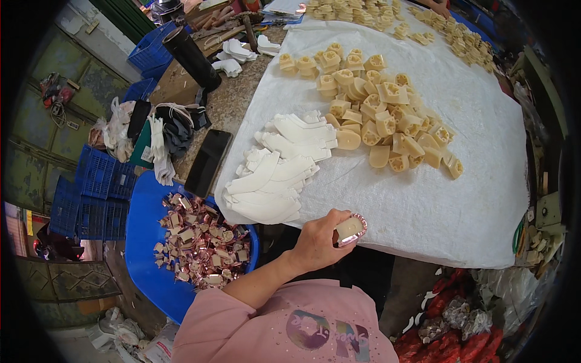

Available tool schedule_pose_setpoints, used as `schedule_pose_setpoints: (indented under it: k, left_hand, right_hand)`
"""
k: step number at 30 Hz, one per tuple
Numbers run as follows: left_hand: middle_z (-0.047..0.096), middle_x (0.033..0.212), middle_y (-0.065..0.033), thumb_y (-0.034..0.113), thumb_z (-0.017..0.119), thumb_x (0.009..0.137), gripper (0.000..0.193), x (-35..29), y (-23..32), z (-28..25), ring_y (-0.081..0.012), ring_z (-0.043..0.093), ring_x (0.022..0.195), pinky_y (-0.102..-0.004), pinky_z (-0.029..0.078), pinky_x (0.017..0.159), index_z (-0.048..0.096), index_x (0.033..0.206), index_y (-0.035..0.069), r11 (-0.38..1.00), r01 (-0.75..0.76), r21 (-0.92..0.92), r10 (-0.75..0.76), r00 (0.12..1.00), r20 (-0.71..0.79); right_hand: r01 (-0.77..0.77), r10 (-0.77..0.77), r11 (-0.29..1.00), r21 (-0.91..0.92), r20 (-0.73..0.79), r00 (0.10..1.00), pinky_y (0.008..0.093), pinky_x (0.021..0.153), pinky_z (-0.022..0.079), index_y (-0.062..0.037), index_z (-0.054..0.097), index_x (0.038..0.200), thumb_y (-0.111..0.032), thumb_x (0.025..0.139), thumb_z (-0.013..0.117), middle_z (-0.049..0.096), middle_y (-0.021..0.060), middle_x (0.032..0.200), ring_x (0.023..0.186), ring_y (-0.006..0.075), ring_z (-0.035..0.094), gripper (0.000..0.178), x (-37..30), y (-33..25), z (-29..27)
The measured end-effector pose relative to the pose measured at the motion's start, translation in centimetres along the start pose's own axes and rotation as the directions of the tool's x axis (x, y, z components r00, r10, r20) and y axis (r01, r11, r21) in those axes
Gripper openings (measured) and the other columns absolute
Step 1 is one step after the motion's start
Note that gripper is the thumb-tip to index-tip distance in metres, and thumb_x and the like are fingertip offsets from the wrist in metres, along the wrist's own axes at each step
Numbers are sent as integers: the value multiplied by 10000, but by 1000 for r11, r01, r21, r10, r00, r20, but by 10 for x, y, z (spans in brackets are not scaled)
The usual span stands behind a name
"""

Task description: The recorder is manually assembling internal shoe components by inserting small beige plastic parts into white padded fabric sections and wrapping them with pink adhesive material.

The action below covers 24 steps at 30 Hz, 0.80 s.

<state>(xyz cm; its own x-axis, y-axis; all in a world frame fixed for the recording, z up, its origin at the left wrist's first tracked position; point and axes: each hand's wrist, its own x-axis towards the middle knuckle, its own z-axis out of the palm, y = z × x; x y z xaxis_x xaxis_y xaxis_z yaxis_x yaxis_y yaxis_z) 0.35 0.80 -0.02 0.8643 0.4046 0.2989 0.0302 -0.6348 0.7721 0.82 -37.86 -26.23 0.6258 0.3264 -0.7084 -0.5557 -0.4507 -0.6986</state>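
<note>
My left hand (pixel 318 241) is closed around a cream piece shaped like a shoe heel (pixel 349 229), with a shiny pink metallic band along its rounded edge. I hold it at the near edge of the white-covered table (pixel 417 224). My right hand does not show. Beyond my left hand lies a stack of white, curved flat pieces (pixel 272 187). A heap of bare cream heel-shaped pieces (pixel 387 115) spreads over the middle of the cover. Left of my forearm, a blue tub (pixel 142 233) holds many pink metallic and cream pieces (pixel 206 242).
A black phone (pixel 209 162) lies left of the white stack. Past it stand a dark cylinder (pixel 190 57) and bundled gloves (pixel 158 142). Blue crates (pixel 94 187) stack at the left. Red and clear plastic bags (pixel 451 327) lie low at the right. Another person's hand (pixel 436 6) shows at the far edge.
</note>
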Motion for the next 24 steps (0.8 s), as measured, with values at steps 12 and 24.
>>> schedule_pose_setpoints:
  k: [12,24]
  left_hand:
    - [631,848,-140,111,763,682,470,11,4,5,-253,648,641,-316,523,570,490,1050,8,1000,-18,-13,17,999,-47]
    - [633,873,-160,103,763,669,492,9,4,1,-283,670,760,-322,543,649,481,1060,7,998,61,1,-61,998,-19]
  right_hand:
    - [40,-40,999,12,9,999,297,597,456,-36,560,877,-156,892,476,575,37,752,683,154,565,147,14,19,-4]
    - [45,-45,999,-15,0,999,295,601,459,-31,561,889,-144,888,478,578,38,759,688,156,568,139,8,41,-11]
